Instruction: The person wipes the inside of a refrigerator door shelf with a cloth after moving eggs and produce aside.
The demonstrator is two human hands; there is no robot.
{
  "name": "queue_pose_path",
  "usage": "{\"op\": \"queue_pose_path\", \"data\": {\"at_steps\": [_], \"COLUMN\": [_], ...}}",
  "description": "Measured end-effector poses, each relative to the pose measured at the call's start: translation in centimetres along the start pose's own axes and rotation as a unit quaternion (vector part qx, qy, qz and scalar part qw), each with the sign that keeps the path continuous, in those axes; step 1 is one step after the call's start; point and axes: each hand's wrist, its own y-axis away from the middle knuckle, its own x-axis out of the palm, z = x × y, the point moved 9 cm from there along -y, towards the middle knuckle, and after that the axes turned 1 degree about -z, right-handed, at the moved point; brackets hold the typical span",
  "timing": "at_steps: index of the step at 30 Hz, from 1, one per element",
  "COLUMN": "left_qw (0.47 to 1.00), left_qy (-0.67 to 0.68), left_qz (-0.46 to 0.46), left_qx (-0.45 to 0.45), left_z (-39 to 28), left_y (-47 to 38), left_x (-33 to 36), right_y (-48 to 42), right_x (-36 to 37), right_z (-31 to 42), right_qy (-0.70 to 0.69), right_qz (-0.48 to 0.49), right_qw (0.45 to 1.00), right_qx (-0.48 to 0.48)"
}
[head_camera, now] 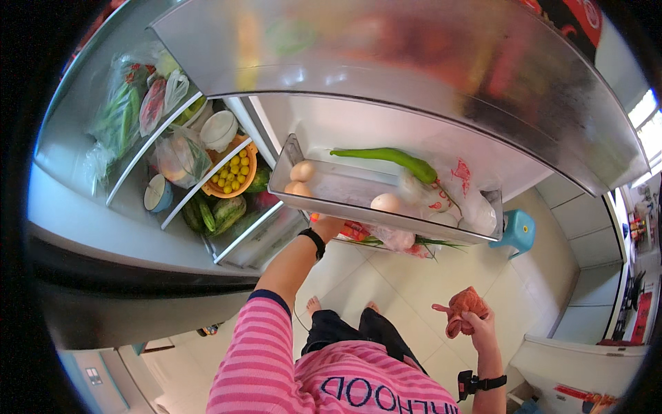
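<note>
My left hand (pixel 327 226) reaches under the front edge of a clear door bin (pixel 362 209) in an open refrigerator; its fingers are hidden, so its grip cannot be told. Eggs (pixel 302 171), a long green pepper (pixel 395 156) and plastic bags (pixel 478 212) lie in that bin. Below it, a lower bin holds red packaging, a bagged item (pixel 393 238) and green stalks (pixel 439 242). My right hand (pixel 481 323) holds a crumpled reddish-brown cloth (pixel 465 310) over the floor, away from the door.
At left, refrigerator shelves (pixel 155 147) hold bagged vegetables, bowls and an orange basket (pixel 252 171) of small yellow fruit. A frosted upper door bin (pixel 362 67) overhangs the top. A blue stool (pixel 518 233) stands beyond the door. A white appliance (pixel 569 362) is at lower right.
</note>
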Motion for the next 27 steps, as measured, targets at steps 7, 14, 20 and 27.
{"op": "queue_pose_path", "data": {"at_steps": [7, 14, 20, 27], "left_qw": [0.99, 0.982, 0.973, 0.965], "left_qy": [0.063, 0.094, 0.137, 0.202], "left_qz": [0.125, 0.16, 0.181, 0.165], "left_qx": [-0.007, -0.015, -0.037, -0.013], "left_z": [0.4, -1.7, -1.2, -1.4], "left_y": [0.7, -0.2, -0.3, -0.8], "left_x": [1.9, 0.1, 1.8, 5.3], "right_y": [-0.3, -0.7, -0.6, -0.5], "right_x": [0.5, 1.4, 1.9, 3.3], "right_z": [-2.5, -3.3, -4.5, -5.8], "right_qy": [-0.01, -0.009, -0.038, -0.019], "right_qz": [-0.01, 0.008, 0.018, 0.018], "right_qw": [0.999, 0.998, 0.996, 0.994], "right_qx": [0.043, 0.056, 0.075, 0.106]}}
